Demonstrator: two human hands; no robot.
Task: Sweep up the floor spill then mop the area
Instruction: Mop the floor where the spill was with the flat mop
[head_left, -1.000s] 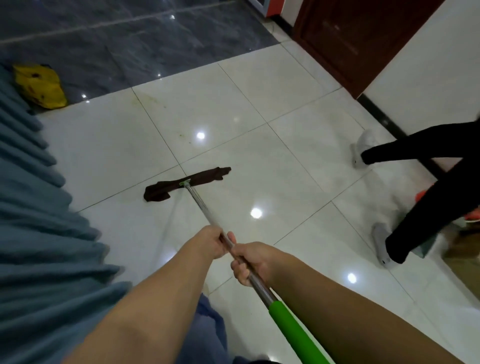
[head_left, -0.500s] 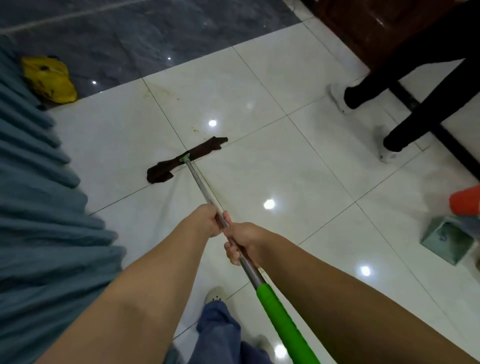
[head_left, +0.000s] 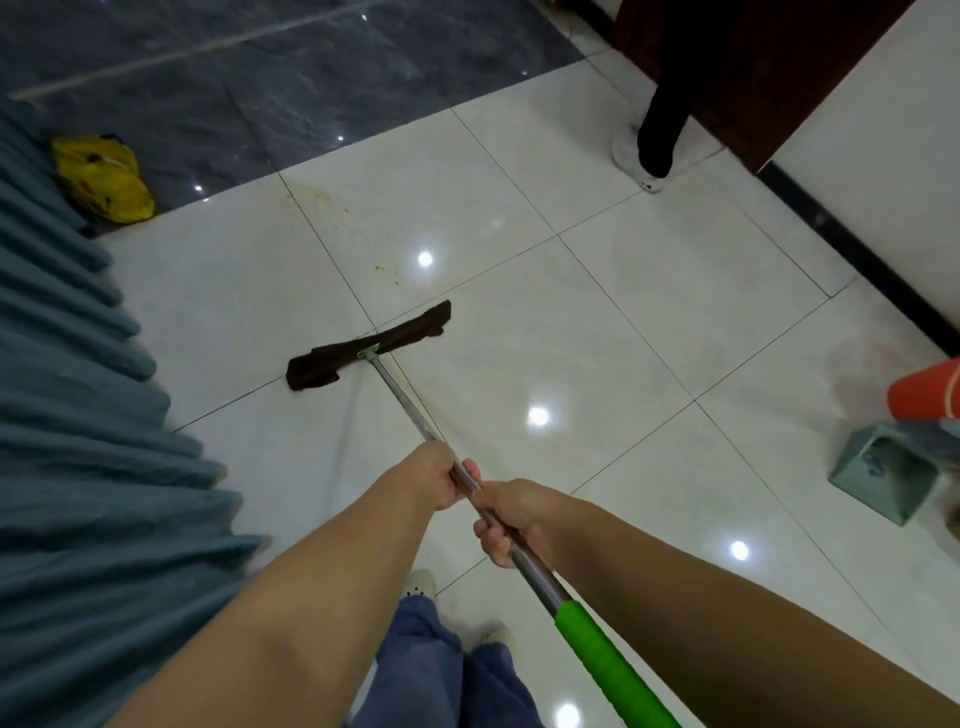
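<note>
A flat mop with a dark brown cloth head (head_left: 366, 345) lies on the white tiled floor in front of me. Its metal handle (head_left: 402, 405) runs back to a green grip (head_left: 608, 665) at the bottom. My left hand (head_left: 434, 480) is shut on the metal shaft, and my right hand (head_left: 511, 519) grips it just behind. Yellowish spill specks and smears (head_left: 382, 269) mark the tiles beyond the mop head, towards the dark tiles.
A blue-grey curtain (head_left: 78, 415) hangs along the left. A yellow bag (head_left: 101, 179) lies by it on the dark tiles. Another person's leg and white shoe (head_left: 647, 161) stand by the brown door. A green box (head_left: 891, 470) and an orange object (head_left: 924, 389) sit at right.
The other person has walked from the right side to the far door. The mop head has slid a little on the tiles; both hands keep their hold.
</note>
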